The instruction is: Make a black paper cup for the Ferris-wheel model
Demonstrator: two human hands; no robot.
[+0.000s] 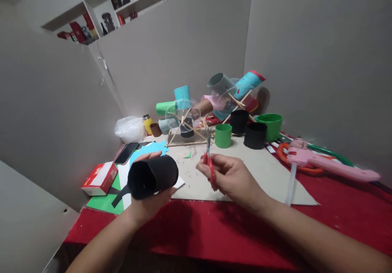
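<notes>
My left hand point(148, 209) is closed around a black paper tube point(165, 173), which lies sideways with its open end toward me. A thin black strip point(120, 196) hangs off the tube's near rim. In my right hand point(234, 177) are red-handled scissors point(212, 173), their blades pointing up and away, apart from the tube. Beyond the hands stands a small wheel point(183, 118) of clear plastic and wooden sticks, with coloured paper cups around its edge. Whether the scissor blades are parted is too small to tell.
A beige board point(260, 171) covers part of the red tablecloth point(196, 232). Behind stand a green cup point(223, 136), black cups point(255, 136) and a second stick wheel point(228, 95). A pink glue gun point(324, 163) lies right; a red-and-white box point(100, 178) and a phone point(126, 153) lie left.
</notes>
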